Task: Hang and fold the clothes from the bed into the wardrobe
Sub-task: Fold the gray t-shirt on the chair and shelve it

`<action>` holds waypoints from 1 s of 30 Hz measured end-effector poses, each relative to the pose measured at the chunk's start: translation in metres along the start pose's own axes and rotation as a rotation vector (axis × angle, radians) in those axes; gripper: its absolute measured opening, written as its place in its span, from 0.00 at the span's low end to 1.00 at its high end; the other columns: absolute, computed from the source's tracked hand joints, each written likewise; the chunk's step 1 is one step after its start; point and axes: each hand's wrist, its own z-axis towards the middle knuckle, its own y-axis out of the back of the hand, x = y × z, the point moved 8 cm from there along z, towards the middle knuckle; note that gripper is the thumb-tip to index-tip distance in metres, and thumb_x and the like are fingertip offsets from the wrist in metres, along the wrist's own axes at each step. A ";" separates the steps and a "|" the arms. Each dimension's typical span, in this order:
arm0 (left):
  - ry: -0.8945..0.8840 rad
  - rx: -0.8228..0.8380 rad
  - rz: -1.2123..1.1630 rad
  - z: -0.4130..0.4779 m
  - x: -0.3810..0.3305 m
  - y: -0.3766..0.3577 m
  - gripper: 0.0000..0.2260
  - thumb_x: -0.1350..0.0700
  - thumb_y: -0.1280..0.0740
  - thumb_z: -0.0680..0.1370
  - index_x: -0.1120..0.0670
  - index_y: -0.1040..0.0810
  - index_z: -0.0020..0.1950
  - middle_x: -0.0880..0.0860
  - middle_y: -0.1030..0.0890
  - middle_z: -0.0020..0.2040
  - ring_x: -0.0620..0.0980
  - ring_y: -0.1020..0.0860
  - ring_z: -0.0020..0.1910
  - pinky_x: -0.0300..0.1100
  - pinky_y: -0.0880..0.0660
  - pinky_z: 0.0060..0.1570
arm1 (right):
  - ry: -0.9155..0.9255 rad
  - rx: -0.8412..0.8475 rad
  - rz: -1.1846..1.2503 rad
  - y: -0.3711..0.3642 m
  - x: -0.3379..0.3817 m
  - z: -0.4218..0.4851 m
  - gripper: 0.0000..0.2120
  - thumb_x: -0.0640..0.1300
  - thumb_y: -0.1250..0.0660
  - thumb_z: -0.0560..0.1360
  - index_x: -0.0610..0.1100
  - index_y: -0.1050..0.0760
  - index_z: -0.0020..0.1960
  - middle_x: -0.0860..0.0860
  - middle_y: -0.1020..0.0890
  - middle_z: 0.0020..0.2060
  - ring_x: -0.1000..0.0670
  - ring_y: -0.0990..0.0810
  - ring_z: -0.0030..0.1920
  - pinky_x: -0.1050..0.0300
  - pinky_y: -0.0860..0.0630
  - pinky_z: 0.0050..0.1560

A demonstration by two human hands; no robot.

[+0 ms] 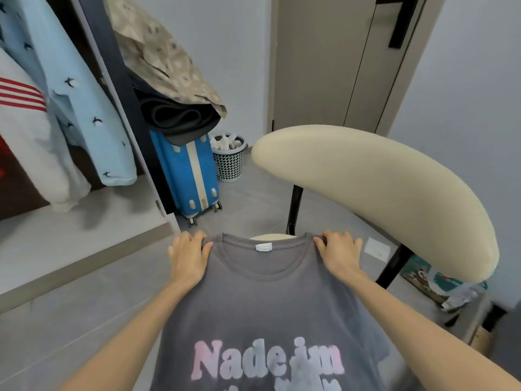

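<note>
A grey T-shirt (262, 300) with pastel lettering hangs stretched in front of me, its collar and white label facing up. My left hand (188, 256) grips the shirt's left shoulder, fingers curled over the edge. My right hand (339, 253) grips the right shoulder the same way. The open wardrobe (84, 244) is at the left, with a light blue shirt (81, 103) and a white garment with red stripes (25, 128) hanging inside.
A cream chair back (380, 190) on black legs stands just beyond the shirt at the right. A blue suitcase (189, 173) with dark and beige clothes piled on top leans by the wardrobe, beside a perforated bin (229, 162). A closed door (332, 63) is behind.
</note>
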 end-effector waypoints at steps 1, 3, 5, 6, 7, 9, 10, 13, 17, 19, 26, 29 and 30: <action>0.006 0.020 0.009 0.004 0.003 -0.013 0.10 0.49 0.40 0.81 0.55 0.25 0.51 0.56 0.25 0.49 0.56 0.30 0.53 0.46 0.39 0.47 | -0.008 0.017 -0.014 -0.012 -0.002 0.004 0.16 0.52 0.46 0.83 0.47 0.22 0.52 0.48 0.17 0.49 0.44 0.26 0.55 0.52 0.44 0.47; 0.011 0.052 0.034 0.009 0.008 -0.038 0.10 0.49 0.41 0.82 0.55 0.25 0.51 0.56 0.26 0.50 0.56 0.30 0.53 0.46 0.37 0.49 | -0.029 0.057 -0.040 -0.037 -0.006 0.011 0.16 0.52 0.46 0.83 0.47 0.22 0.52 0.49 0.18 0.50 0.45 0.26 0.55 0.51 0.42 0.49; 0.016 0.084 0.049 0.012 0.013 -0.059 0.10 0.49 0.41 0.82 0.55 0.26 0.51 0.56 0.25 0.51 0.56 0.29 0.53 0.46 0.36 0.50 | -0.049 0.093 -0.054 -0.060 -0.008 0.015 0.16 0.52 0.46 0.83 0.48 0.22 0.52 0.49 0.18 0.51 0.45 0.26 0.55 0.51 0.42 0.50; 0.019 0.094 0.047 0.012 0.016 -0.068 0.10 0.50 0.41 0.82 0.56 0.26 0.51 0.56 0.25 0.51 0.56 0.29 0.52 0.46 0.36 0.50 | -0.059 0.109 -0.053 -0.071 -0.009 0.016 0.15 0.52 0.46 0.83 0.48 0.23 0.53 0.49 0.18 0.51 0.46 0.26 0.55 0.51 0.42 0.50; 0.022 0.101 0.038 0.011 0.018 -0.076 0.09 0.51 0.41 0.82 0.56 0.27 0.51 0.57 0.25 0.51 0.56 0.29 0.52 0.46 0.35 0.51 | -0.068 0.129 -0.052 -0.081 -0.011 0.016 0.15 0.52 0.46 0.83 0.48 0.23 0.54 0.49 0.19 0.52 0.46 0.27 0.56 0.51 0.41 0.51; 0.031 0.103 0.019 0.008 0.022 -0.086 0.08 0.54 0.40 0.81 0.57 0.27 0.55 0.58 0.26 0.53 0.57 0.29 0.53 0.46 0.34 0.53 | -0.083 0.181 -0.046 -0.099 -0.016 0.015 0.13 0.51 0.46 0.82 0.49 0.24 0.57 0.49 0.20 0.55 0.45 0.27 0.58 0.50 0.39 0.55; 0.035 0.098 0.017 0.005 0.022 -0.090 0.09 0.55 0.39 0.81 0.57 0.27 0.58 0.58 0.26 0.55 0.57 0.29 0.54 0.47 0.34 0.55 | -0.089 0.204 -0.031 -0.105 -0.020 0.013 0.13 0.50 0.45 0.82 0.49 0.25 0.59 0.48 0.21 0.56 0.45 0.28 0.59 0.50 0.37 0.58; -0.018 0.077 0.020 -0.004 0.006 -0.093 0.15 0.56 0.38 0.80 0.56 0.28 0.66 0.59 0.29 0.62 0.58 0.30 0.60 0.50 0.37 0.64 | -0.088 0.225 0.066 -0.113 -0.032 0.006 0.13 0.49 0.42 0.81 0.49 0.27 0.63 0.47 0.23 0.59 0.44 0.29 0.62 0.50 0.36 0.62; -0.199 0.119 -0.122 -0.033 -0.057 -0.094 0.17 0.57 0.38 0.80 0.55 0.29 0.70 0.59 0.32 0.69 0.58 0.35 0.70 0.56 0.46 0.73 | -0.101 0.158 0.212 -0.097 -0.055 -0.009 0.15 0.47 0.40 0.81 0.46 0.27 0.66 0.46 0.25 0.63 0.43 0.30 0.64 0.50 0.35 0.64; -0.265 0.238 -0.160 -0.061 -0.093 -0.107 0.19 0.53 0.44 0.83 0.50 0.36 0.75 0.54 0.41 0.76 0.53 0.45 0.76 0.55 0.53 0.75 | -0.111 0.118 0.237 -0.084 -0.073 -0.022 0.15 0.45 0.40 0.81 0.43 0.26 0.66 0.44 0.24 0.64 0.42 0.29 0.65 0.51 0.36 0.66; -0.305 0.684 0.062 -0.150 -0.156 -0.167 0.23 0.43 0.53 0.83 0.38 0.54 0.78 0.48 0.63 0.79 0.58 0.66 0.76 0.70 0.65 0.67 | -0.326 0.100 0.450 -0.068 -0.152 -0.087 0.20 0.40 0.47 0.83 0.38 0.38 0.74 0.40 0.29 0.69 0.39 0.31 0.68 0.49 0.35 0.68; -0.289 0.679 0.124 -0.161 -0.152 -0.169 0.24 0.40 0.53 0.82 0.37 0.56 0.77 0.47 0.62 0.79 0.59 0.66 0.76 0.72 0.65 0.65 | -0.565 0.223 0.634 -0.088 -0.176 -0.115 0.23 0.41 0.49 0.84 0.41 0.47 0.77 0.39 0.28 0.68 0.37 0.29 0.66 0.47 0.32 0.63; -0.286 0.677 0.131 -0.162 -0.151 -0.168 0.24 0.39 0.52 0.82 0.37 0.56 0.77 0.46 0.62 0.79 0.58 0.65 0.76 0.73 0.64 0.65 | -0.658 0.288 0.699 -0.097 -0.180 -0.125 0.23 0.43 0.49 0.84 0.43 0.47 0.77 0.40 0.29 0.69 0.38 0.29 0.66 0.45 0.31 0.63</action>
